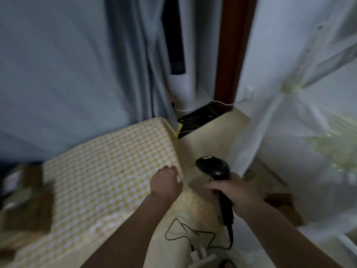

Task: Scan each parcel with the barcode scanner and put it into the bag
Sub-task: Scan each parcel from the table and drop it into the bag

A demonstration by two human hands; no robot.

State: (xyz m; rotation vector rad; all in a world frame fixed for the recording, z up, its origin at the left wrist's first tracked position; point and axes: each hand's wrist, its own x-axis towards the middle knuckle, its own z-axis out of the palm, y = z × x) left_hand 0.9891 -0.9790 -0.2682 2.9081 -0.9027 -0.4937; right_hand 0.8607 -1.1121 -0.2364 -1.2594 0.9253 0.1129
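My right hand (232, 192) grips the handle of a black barcode scanner (214, 168), whose head points up and away over the floor. The scanner's black cable (185, 232) trails down in loops to the floor below. My left hand (166, 182) hovers at the right edge of the table with its fingers curled and nothing in it. Blurred brown cardboard parcels (25, 200) lie at the table's left end. A large white translucent bag (301, 132) hangs open at the right, and a brown parcel (282, 202) shows at its foot.
The table carries a yellow-and-white checked cloth (108, 171). Grey curtains (77, 74) hang behind it, with a white column (185, 74) and a dark red door frame (231, 55) beyond. Beige floor and a black tile strip (199, 117) lie between table and bag.
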